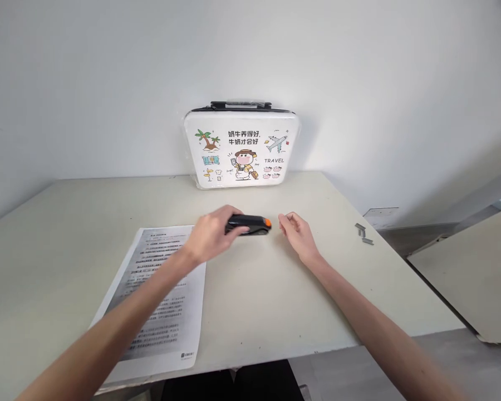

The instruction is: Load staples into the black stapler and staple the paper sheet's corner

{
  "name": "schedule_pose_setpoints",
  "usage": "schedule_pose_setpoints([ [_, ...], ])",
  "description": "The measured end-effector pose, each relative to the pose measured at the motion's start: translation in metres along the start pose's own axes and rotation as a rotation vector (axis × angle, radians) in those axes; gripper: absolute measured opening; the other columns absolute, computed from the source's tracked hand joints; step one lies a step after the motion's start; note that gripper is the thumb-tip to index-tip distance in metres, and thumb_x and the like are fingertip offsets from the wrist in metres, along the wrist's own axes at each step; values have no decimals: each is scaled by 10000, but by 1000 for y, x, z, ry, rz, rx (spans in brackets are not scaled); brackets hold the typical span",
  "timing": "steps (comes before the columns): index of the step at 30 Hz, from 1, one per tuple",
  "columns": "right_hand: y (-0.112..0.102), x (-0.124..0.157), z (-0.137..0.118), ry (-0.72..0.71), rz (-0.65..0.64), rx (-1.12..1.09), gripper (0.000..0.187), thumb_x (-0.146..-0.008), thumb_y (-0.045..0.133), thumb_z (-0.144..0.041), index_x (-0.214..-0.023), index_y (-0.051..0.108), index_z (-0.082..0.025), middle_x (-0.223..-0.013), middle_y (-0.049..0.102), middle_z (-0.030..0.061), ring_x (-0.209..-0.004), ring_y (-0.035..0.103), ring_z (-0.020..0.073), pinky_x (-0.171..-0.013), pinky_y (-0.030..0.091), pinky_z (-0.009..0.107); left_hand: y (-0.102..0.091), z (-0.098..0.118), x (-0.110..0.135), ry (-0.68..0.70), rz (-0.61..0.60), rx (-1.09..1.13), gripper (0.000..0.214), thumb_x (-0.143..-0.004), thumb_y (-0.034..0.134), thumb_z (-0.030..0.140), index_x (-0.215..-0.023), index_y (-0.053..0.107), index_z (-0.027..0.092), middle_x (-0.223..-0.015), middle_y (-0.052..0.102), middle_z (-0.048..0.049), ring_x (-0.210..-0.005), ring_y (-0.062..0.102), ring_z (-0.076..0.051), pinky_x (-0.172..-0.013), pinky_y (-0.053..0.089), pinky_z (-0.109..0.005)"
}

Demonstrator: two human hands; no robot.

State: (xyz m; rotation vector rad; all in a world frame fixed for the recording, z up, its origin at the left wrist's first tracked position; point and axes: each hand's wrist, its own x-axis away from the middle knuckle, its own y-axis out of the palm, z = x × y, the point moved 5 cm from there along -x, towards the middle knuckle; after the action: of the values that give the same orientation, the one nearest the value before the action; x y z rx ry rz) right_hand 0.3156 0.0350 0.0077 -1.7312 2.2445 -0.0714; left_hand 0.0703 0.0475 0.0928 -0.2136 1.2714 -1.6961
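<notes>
My left hand (212, 231) is wrapped round a black stapler (250, 224) with an orange tip, held above the table with that tip pointing right. Just past the tip, my right hand (295, 231) has its fingers curled in and pressed together, apart from the stapler. Whatever those fingers may hold is hidden. Printed sheets of paper (167, 317) lie under my left forearm, which covers part of the text. Farther right, several small grey strips of staples (362, 233) rest near the table's right edge.
A white case (242, 147) with cartoon prints and a black handle stands upright against the wall at the back of the pale table (267, 301). Beyond the table's right edge is another pale board or tabletop (471, 273), lower down.
</notes>
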Motion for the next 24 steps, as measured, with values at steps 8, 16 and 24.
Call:
schedule_pose_setpoints([
  [8, -6, -3, 2, 67, -27, -134, 401, -901, 660, -623, -813, 602, -235, -865, 686, 49, -800, 614, 193, -758, 527, 322, 72, 32, 11, -14, -51, 196, 183, -1002, 668, 403, -1127, 632, 274, -1077, 778, -31, -832, 749, -229, -706, 553, -364],
  [16, -1, -2, 1, 34, -130, -74, 283, -918, 626, -528, -941, 634, -246, -973, 732, 47, -806, 650, 190, -800, 524, 345, 73, 3, 23, -25, -92, 248, 461, -899, 795, 423, -1288, 586, 290, -1215, 727, -71, -1083, 717, -301, -928, 589, -473],
  [24, -7, -2, 7, 111, -251, 37, 309, -990, 505, -472, -1079, 710, -257, -958, 731, 49, -892, 683, 220, -766, 504, 340, 68, -12, 32, 31, -93, 264, 195, -957, 736, 429, -1048, 664, 271, -1113, 736, -34, -1054, 680, -270, -958, 563, -447],
])
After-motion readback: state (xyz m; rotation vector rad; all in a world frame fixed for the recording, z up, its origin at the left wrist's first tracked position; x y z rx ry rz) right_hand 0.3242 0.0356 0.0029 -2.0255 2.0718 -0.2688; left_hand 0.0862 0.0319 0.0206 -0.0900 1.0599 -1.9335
